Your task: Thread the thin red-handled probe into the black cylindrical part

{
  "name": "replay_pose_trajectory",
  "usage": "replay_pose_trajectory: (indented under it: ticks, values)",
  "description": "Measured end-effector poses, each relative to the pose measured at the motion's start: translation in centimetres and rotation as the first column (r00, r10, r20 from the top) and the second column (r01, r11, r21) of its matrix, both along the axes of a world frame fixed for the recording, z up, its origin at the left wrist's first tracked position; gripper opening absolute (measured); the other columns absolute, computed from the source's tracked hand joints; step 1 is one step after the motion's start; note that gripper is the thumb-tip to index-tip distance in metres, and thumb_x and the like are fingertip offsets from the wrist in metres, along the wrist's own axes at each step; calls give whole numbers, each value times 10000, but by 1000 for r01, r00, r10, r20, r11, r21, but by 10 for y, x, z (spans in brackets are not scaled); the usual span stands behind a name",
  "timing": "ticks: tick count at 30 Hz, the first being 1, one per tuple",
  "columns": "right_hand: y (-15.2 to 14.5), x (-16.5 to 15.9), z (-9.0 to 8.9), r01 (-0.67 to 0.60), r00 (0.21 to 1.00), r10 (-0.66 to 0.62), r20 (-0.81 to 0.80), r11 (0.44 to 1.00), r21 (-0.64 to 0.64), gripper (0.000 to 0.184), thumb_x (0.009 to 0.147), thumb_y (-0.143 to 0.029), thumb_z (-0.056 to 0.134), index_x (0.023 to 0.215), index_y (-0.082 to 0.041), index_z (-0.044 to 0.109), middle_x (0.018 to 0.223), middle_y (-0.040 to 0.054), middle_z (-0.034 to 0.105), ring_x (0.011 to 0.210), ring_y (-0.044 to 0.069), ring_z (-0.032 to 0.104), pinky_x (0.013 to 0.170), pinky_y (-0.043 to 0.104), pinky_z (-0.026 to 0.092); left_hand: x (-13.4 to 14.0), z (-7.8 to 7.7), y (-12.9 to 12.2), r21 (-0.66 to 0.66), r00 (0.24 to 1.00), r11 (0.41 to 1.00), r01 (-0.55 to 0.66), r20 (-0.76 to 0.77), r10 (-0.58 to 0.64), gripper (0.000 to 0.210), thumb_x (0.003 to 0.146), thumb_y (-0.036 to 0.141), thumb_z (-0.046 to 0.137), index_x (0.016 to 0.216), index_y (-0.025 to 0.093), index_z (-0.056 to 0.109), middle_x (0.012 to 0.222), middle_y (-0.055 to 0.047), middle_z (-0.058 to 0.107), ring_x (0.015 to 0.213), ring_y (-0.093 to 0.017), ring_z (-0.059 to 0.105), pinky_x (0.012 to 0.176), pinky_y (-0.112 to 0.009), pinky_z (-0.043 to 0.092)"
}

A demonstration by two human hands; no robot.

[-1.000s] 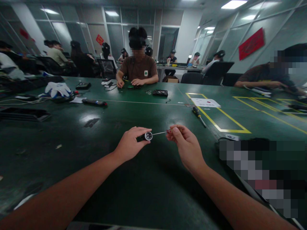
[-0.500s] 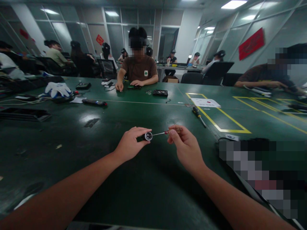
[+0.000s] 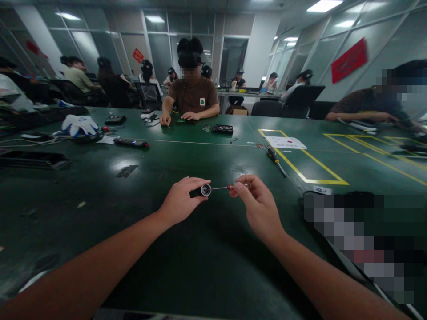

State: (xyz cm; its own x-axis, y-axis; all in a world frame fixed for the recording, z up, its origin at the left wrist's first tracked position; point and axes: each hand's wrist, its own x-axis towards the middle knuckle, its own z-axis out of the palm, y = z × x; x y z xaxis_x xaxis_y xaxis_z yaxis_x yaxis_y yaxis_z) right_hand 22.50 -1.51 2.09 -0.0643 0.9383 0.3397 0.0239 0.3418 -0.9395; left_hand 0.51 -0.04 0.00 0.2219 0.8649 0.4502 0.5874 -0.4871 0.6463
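Between thumb and fingers, my left hand (image 3: 183,200) grips a small black cylindrical part (image 3: 206,190) whose silvery ring-shaped open end faces right. My right hand (image 3: 262,202) pinches the handle of a thin screwdriver (image 3: 220,188), translucent with a red collar. Its metal shaft points left, and the tip reaches the mouth of the cylinder. How deep the tip sits inside I cannot tell. Both hands are held above the green table (image 3: 160,271). Past my right hand lies another screwdriver (image 3: 276,162), with a black and yellow handle.
White gloves (image 3: 80,125) and a dark pen-like tool (image 3: 131,142) lie at the left. A black box-shaped device (image 3: 222,129) is across the table, before a seated person (image 3: 193,95). Yellow tape (image 3: 325,182) and a paper sheet (image 3: 287,142) are at right.
My right hand has shifted very slightly, with the screwdriver's collar a little closer to the cylinder. My left hand and the cylinder stay nearly in place.
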Motion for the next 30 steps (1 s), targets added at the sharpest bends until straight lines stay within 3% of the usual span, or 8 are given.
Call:
replay_pose_trajectory:
  ticks: [5,7,9,12,16,19,22,30]
  values:
    - [5,0,0,-19,999,16,-46,998,-54,216,906,-425,706,948,-214,686,847,24,721,800,178,671,799,340,537,-1,0,1,-10,1000,1000,2,16,-2,421,786,106,794,1183,237,750,1192,-45,756,1112,-241,684,1014,-442,524]
    - [7,0,0,-63,985,36,-167,985,-161,244,886,-450,721,922,-211,688,819,15,698,770,171,652,789,339,537,-2,-1,2,4,1000,1000,6,26,-7,429,787,99,791,1192,233,746,1196,-47,754,1122,-238,681,1016,-435,523]
    - [10,0,0,-184,939,77,-336,935,-302,274,868,-476,726,866,-207,673,736,-7,642,684,156,611,743,339,543,-3,-2,2,24,1000,1000,3,27,-4,447,785,94,793,1207,230,739,1204,-48,752,1133,-238,676,1025,-434,517]
    - [12,0,-1,-277,887,94,-452,892,-357,271,862,-466,732,851,-205,661,692,-26,597,627,137,570,697,324,542,-3,-3,3,32,1000,999,10,14,-10,469,779,95,800,1222,231,731,1213,-48,749,1132,-239,675,1022,-437,516]
    - [9,-1,-2,-31,965,-17,-263,984,-178,248,911,-460,694,944,-215,677,832,6,675,757,155,637,750,319,540,-3,-4,3,35,1000,999,9,23,-10,468,777,114,811,1221,235,729,1211,-44,750,1130,-236,674,1024,-437,514]
    - [6,1,-1,89,993,-89,-71,996,-4,242,961,-462,630,998,-226,668,877,21,696,803,174,665,797,346,547,-3,-3,2,33,1000,999,9,29,-10,465,778,116,810,1220,237,730,1212,-44,749,1129,-234,675,1028,-437,513]
    - [4,1,-1,111,992,-114,46,991,68,242,981,-461,598,1028,-229,653,897,36,711,820,192,686,801,370,561,-2,-3,2,33,1000,999,8,26,-9,469,776,113,809,1219,240,729,1211,-46,750,1129,-237,676,1026,-441,514]
    - [0,2,-3,63,974,-86,209,991,117,211,992,-419,595,1091,-241,646,880,27,727,805,190,702,750,338,548,-1,-1,1,23,1000,1000,0,14,0,464,769,102,809,1205,241,735,1193,-41,756,1120,-241,682,1017,-437,518]
